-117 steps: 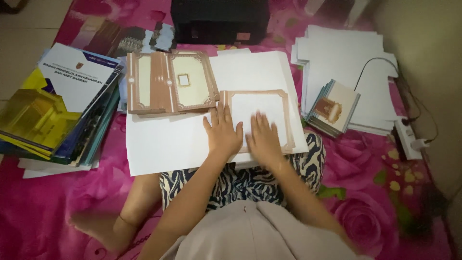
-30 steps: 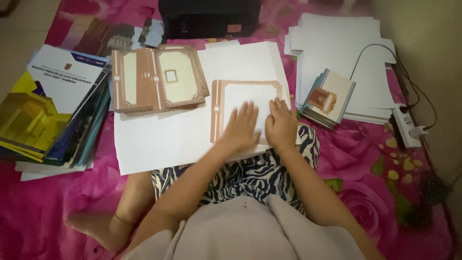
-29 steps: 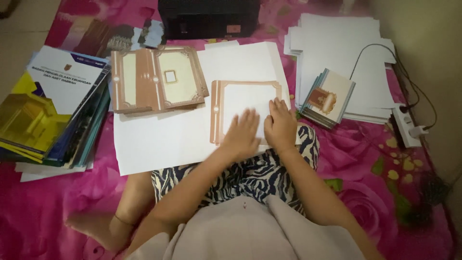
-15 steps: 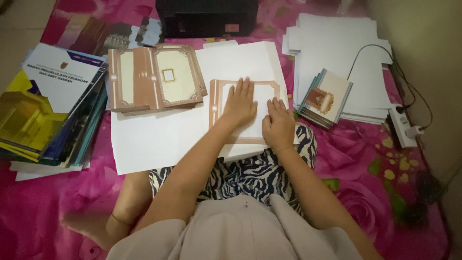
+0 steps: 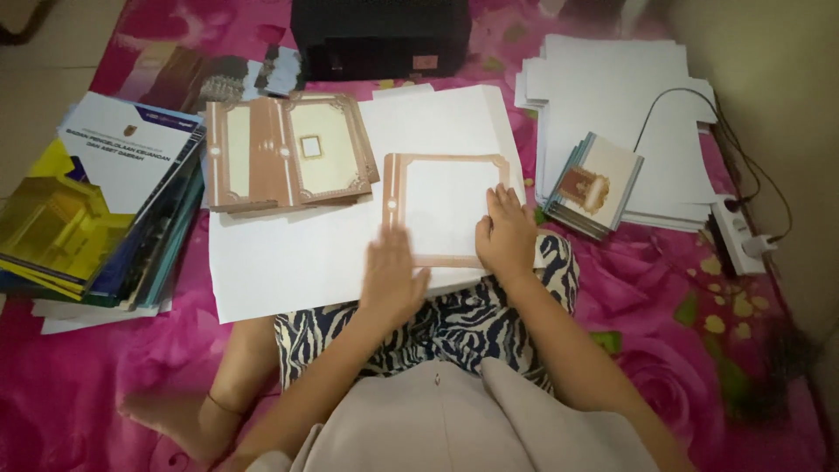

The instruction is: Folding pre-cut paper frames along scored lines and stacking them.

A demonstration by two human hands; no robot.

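Right now I see my right hand (image 5: 505,238) flat, fingers spread, pressing the near right corner of the card (image 5: 444,210), which lies on the white sheet (image 5: 288,262). My left hand (image 5: 391,278) (blurred, open, holding nothing) sits just near-left of it. The card's long axis runs near-to-far.

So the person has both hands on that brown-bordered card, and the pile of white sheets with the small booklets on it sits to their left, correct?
Not quite: the pile of white sheets with the small booklets lies to the person's right, as the head view shows. The right hand does rest on the brown-bordered card, with the left hand at its lower edge.
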